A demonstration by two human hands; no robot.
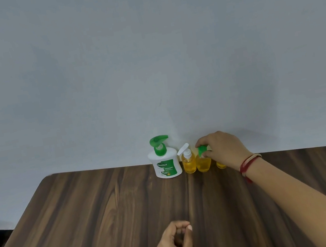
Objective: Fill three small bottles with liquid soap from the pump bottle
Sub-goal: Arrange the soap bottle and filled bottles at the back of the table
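Pump bottle (165, 162) left of small bottles (189, 163)

The white Dettol pump bottle (165, 164), green-headed, stands upright at the far edge of the table (107, 209). In a row to its right stand the white-pump small bottle (189, 164), the green-pump small bottle (203, 164) and a third small bottle (221, 165), mostly hidden, all yellow-filled.

The wooden table (109, 220) bears a pump bottle (166, 167), white-capped bottle (189, 165), green-capped bottle (204, 165) and third bottle (221, 165) (mostly hidden).

There is one pump bottle (166, 166), three small bottles (188, 163) (the third is mostly hidden by the right hand (222, 148)), also the left hand (175, 245), and one desk (109, 220).
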